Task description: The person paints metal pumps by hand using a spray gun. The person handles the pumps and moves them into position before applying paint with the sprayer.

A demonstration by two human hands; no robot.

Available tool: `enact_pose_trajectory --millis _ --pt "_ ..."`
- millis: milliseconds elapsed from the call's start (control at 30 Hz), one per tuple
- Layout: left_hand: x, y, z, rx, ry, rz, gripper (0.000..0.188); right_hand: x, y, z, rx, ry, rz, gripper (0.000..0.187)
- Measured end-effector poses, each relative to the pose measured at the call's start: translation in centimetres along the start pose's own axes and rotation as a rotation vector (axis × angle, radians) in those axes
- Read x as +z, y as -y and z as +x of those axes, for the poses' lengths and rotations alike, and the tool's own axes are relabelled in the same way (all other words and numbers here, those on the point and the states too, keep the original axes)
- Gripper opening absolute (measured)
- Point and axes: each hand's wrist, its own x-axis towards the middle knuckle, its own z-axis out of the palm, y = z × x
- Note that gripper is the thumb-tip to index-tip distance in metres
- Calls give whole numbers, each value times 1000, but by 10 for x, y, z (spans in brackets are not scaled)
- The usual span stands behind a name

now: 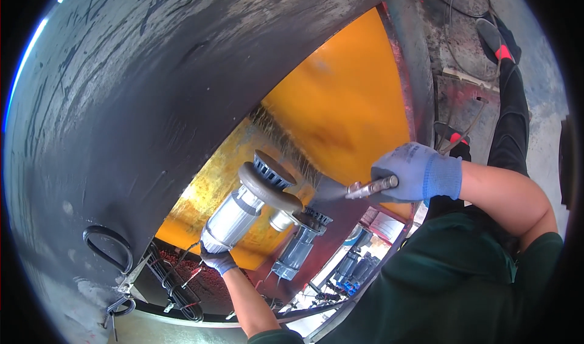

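— Left hand (218,260)? Wrapped tight round the silver angle grinder (234,221), likely steadying its weight.
— Right hand (412,172)? Clamped on the metal side handle (372,187), probably pressing the ribbed disc (274,169) against the scuffed, glossy orange panel (340,107). Beyond, curved, streaked black steel (134,100).

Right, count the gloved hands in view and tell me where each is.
2. The left hand, low and left of centre, grips the rear of the silver grinder. The right hand, right of centre, holds the grinder's metal side handle. No other hands show.
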Motion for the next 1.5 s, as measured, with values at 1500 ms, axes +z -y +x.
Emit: enact_pose_trajectory --millis 1500 --pt "14 25 11 169 -63 123 63 17 63 -10 -310 -433 64 30"
